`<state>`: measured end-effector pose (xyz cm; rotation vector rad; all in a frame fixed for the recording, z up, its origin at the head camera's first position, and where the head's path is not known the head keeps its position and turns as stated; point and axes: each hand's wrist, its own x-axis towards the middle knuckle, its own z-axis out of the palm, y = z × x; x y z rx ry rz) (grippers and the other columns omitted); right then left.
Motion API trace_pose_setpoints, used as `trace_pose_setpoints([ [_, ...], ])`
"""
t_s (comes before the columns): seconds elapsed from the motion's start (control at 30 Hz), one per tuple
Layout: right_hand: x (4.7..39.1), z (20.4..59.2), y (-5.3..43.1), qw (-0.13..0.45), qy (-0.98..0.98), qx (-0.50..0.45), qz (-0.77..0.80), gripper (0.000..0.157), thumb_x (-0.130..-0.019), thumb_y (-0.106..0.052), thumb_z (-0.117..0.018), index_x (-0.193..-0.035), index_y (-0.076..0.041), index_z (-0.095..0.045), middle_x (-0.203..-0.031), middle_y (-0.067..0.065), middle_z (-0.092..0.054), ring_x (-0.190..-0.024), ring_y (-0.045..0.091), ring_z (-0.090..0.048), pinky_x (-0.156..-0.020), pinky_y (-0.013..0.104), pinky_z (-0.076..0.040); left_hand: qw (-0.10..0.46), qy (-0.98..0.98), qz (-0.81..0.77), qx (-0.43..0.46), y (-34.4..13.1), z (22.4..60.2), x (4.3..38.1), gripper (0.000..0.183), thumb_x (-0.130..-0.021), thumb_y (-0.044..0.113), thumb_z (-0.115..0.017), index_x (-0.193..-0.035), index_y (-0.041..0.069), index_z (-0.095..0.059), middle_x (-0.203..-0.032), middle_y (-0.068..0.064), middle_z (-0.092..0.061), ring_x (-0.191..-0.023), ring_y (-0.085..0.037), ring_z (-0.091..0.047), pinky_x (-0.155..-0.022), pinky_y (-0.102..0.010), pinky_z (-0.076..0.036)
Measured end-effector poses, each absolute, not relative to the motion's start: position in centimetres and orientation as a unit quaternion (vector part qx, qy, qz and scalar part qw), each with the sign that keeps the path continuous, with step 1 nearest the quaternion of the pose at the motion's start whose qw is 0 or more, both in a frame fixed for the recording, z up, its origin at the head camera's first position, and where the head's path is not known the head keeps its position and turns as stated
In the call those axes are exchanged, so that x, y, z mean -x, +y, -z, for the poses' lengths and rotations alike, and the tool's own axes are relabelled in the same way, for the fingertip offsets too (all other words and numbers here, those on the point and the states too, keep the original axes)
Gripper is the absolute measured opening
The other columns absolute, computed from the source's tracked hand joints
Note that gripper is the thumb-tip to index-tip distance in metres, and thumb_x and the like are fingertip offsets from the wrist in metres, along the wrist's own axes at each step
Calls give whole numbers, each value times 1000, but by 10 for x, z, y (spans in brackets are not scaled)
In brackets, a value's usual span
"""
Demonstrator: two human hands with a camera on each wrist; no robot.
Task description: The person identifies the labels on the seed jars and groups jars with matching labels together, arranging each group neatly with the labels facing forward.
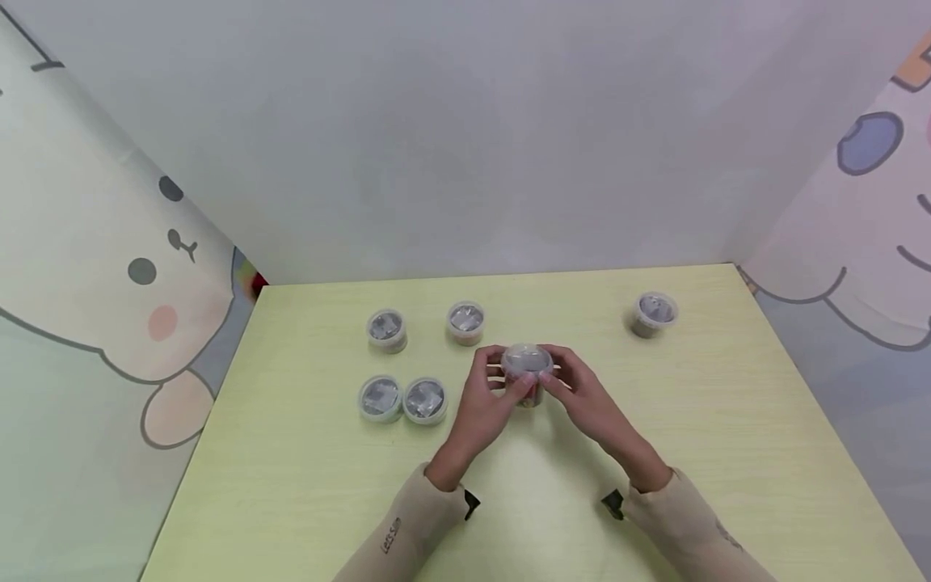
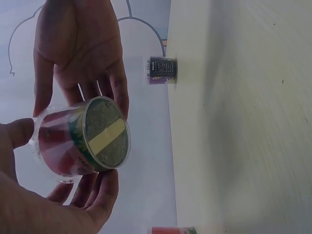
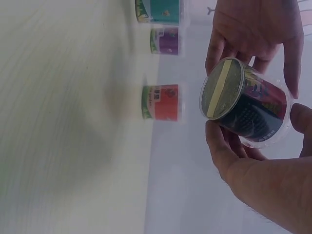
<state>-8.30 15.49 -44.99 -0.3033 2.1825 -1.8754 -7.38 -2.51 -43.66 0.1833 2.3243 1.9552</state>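
Both hands hold one clear plastic cup (image 1: 527, 364) above the table, one from each side. The left hand (image 1: 483, 408) has its thumb near the lid rim and its fingers around the side. The right hand (image 1: 592, 404) grips the opposite side in the same way. In the left wrist view the cup (image 2: 66, 141) is tilted, showing a red and green label and a dark bottom with a pale yellow strip across it. A black part of the label shows on the cup (image 3: 258, 114) in the right wrist view.
Left of the hands, several similar lidded cups stand on the pale yellow table (image 1: 291, 501): two touching cups (image 1: 381, 398) in front, another cup (image 1: 386, 330) and a red-labelled cup (image 3: 163, 102) behind. One more cup (image 1: 653, 314) stands back right. A pale wall (image 1: 494, 145) rises behind.
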Motion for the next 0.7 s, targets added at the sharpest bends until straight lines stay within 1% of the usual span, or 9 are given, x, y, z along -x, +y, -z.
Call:
trace_pose_setpoints([
  [0.1, 84, 450, 154, 132, 740, 111, 650, 47, -96, -31, -51, -137, -12, -38, -133, 9, -42, -121, 27, -44, -95, 43, -42, 63, 764, -638, -67, -30, 421, 72, 50, -90, 22, -62, -129, 3, -38, -119, -11, -49, -103, -25, -51, -86, -36, -46],
  [0.17, 85, 449, 154, 138, 734, 114, 656, 46, -97, -32, -48, -137, -12, -37, -134, 10, -42, -122, 27, -44, -95, 41, -42, 75, 765, -636, -69, -33, 413, 71, 47, -93, 21, -58, -129, 1, -38, -121, -13, -48, -105, -26, -51, -87, -37, -46],
  [0.27, 86, 448, 153, 151, 724, 120, 662, 45, -98, -34, -44, -138, -14, -37, -133, 10, -43, -121, 26, -45, -96, 41, -42, 101, 755, -644, -69, -39, 408, 72, 45, -95, 20, -54, -133, 1, -37, -125, -14, -47, -110, -27, -50, -91, -38, -45],
  [0.37, 87, 447, 150, 161, 719, 123, 664, 45, -98, -37, -42, -137, -15, -37, -132, 11, -46, -120, 26, -46, -96, 43, -41, 121, 744, -654, -68, -43, 407, 74, 46, -96, 20, -52, -135, 3, -36, -127, -15, -47, -112, -27, -50, -93, -38, -44],
  [0.43, 87, 447, 148, 166, 718, 123, 665, 46, -98, -38, -42, -137, -15, -37, -132, 11, -46, -120, 26, -46, -97, 44, -41, 122, 739, -659, -67, -44, 409, 75, 46, -96, 21, -52, -135, 3, -37, -127, -15, -48, -111, -27, -51, -92, -37, -44],
  [0.53, 87, 446, 146, 166, 721, 118, 663, 46, -98, -39, -42, -137, -15, -37, -133, 11, -45, -122, 26, -45, -97, 44, -41, 114, 737, -664, -58, -46, 421, 78, 47, -94, 21, -55, -135, 4, -38, -125, -14, -50, -110, -26, -53, -91, -37, -46],
  [0.63, 88, 445, 143, 161, 723, 114, 662, 46, -97, -37, -45, -137, -15, -38, -132, 11, -45, -121, 26, -45, -96, 43, -41, 97, 739, -665, -46, -47, 433, 80, 50, -92, 24, -59, -134, 5, -39, -123, -11, -50, -107, -25, -53, -88, -36, -47],
  [0.7, 88, 445, 141, 156, 732, 114, 654, 46, -96, -36, -48, -137, -16, -38, -131, 10, -45, -120, 26, -45, -96, 43, -41, 88, 741, -665, -37, -47, 439, 80, 52, -90, 28, -62, -133, 8, -40, -122, -9, -50, -106, -23, -52, -86, -36, -47],
])
